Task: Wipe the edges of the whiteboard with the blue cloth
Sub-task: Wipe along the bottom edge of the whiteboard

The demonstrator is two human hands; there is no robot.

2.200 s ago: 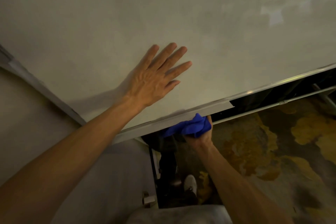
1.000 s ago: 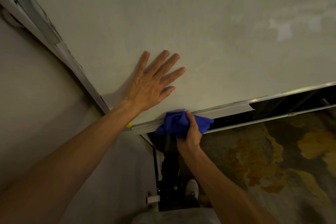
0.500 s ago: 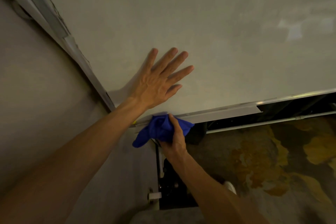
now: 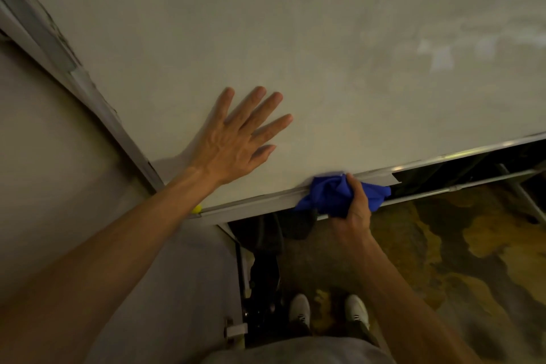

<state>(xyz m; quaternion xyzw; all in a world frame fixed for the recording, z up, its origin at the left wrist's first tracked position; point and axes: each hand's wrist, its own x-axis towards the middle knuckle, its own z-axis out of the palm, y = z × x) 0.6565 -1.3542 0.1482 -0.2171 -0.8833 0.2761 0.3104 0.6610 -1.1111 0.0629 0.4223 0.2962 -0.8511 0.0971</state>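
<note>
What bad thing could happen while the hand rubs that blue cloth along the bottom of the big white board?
The left hand is pressed flat on the whiteboard, so it might leave smudges on the surface. The blue cloth is bunched in the right hand with a loose end hanging, which could snag on the end of the bottom edge strip. The feet stand close to the stand's legs, a possible trip.
</note>
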